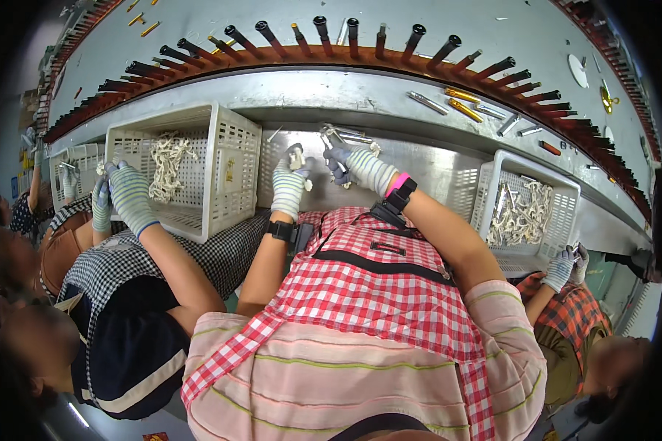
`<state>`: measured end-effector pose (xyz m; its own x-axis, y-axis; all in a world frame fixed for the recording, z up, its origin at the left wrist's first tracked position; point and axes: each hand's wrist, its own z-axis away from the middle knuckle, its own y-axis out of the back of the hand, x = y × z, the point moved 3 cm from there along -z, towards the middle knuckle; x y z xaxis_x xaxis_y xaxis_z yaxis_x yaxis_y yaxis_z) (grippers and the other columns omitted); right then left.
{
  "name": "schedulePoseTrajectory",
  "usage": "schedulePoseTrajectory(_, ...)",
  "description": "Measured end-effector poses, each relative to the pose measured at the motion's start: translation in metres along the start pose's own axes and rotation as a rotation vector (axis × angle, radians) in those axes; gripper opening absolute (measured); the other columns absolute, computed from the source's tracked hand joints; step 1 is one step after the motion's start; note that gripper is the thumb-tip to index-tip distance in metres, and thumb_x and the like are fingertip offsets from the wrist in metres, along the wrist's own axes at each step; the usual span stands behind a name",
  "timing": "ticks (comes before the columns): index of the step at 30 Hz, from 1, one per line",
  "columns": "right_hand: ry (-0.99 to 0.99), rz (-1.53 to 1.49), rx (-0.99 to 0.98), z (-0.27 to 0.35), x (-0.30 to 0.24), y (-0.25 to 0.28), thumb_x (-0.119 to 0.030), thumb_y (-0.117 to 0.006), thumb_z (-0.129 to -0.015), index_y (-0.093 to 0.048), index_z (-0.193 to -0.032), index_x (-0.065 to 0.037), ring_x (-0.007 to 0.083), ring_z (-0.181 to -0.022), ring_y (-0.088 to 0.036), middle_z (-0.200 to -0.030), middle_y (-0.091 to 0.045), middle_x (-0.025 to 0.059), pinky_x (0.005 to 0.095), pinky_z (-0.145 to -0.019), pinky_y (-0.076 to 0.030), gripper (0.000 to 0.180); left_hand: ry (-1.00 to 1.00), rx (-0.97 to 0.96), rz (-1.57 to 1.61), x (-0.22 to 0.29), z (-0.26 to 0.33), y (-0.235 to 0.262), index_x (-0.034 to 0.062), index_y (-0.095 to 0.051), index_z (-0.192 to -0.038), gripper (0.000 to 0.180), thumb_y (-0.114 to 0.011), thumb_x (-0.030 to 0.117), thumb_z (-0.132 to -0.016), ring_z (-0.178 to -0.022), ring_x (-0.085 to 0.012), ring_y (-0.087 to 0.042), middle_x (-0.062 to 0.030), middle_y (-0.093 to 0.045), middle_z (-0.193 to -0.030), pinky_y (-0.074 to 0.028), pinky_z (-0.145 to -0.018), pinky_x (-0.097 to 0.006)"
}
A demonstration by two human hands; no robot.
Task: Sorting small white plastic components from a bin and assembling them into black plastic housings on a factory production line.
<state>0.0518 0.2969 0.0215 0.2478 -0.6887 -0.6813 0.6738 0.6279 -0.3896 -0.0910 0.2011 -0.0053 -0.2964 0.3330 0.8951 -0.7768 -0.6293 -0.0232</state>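
- Landmark: we use the big perforated white plastic crate (247, 173); tangled off-white strips (169, 163) lie in it.
- Left hand (287, 188), striped glove, just right of the crate: grip looks pinched on a small off-white scrap (296, 157).
- Right hand (369, 167), farther right of the crate: grip clasped on a silvery metal piece (329, 135); fingers hide part, so we can't tell its full form.
- Loose metal rods (356, 137) lie right of the crate on the steel tabletop (421, 175), near the right hand.
- Step in hand, our call: handling scrap and metal piece close together, outside the crate.
- Next move, we judge, calls for keeping the metal piece steady and the pinch precise.
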Motion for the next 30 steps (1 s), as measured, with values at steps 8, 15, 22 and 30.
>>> schedulePoseTrajectory(8, -0.14, -0.26, -0.127, 0.015, 0.002, -0.016, -0.034, -0.048, -0.091, -0.059, -0.087, -0.009, 0.0093, -0.051, -0.038, -0.061, -0.044, -0.0034, 0.0244, -0.046, -0.034, 0.027, 0.04, 0.189, -0.036, -0.011, -0.018, -0.035, -0.003, -0.044, -0.122, 0.052, -0.063, -0.004, -0.073, -0.073, -0.0132, -0.053, -0.009, -0.057, -0.096, -0.047, -0.06, -0.026)
schedulePoseTrajectory(15, -0.244, -0.235, 0.019, 0.026, -0.001, -0.001, -0.041, -0.048, -0.091, -0.057, -0.081, -0.011, 0.0086, -0.044, -0.033, -0.055, -0.041, -0.004, 0.0245, -0.04, -0.026, 0.033, 0.171, 0.044, -0.262, -0.03, -0.036, -0.026, -0.0019, -0.052, -0.112, 0.039, -0.063, 0.003, -0.076, -0.06, -0.0133, -0.054, -0.006, -0.06, -0.076, -0.047, -0.053, -0.029)
schedulePoseTrajectory(22, -0.057, 0.24, 0.009, 0.073, -0.045, 0.006, -0.051, -0.052, -0.085, -0.055, -0.083, -0.007, 0.0054, -0.046, -0.033, -0.055, -0.038, -0.0062, 0.0226, -0.041, -0.028, 0.044, 0.33, 0.045, -0.725, -0.055, -0.091, 0.049, 0.0021, -0.062, -0.083, 0.028, -0.067, 0.029, -0.078, -0.052, -0.0193, -0.056, -0.007, -0.063, -0.066, -0.044, -0.047, -0.033)
schedulePoseTrajectory(30, 0.215, 0.341, 0.11, 0.091, -0.053, 0.021, -0.038, -0.058, -0.086, -0.053, -0.104, -0.001, 0.0098, -0.067, -0.051, -0.078, -0.054, 0.0027, 0.025, -0.063, -0.046, 0.042, 0.023, -0.154, -0.873, -0.007, -0.065, 0.03, 0.0005, -0.06, -0.101, 0.043, -0.064, 0.037, -0.08, -0.063, -0.0195, -0.063, -0.0115, -0.066, -0.084, -0.052, -0.057, -0.034)
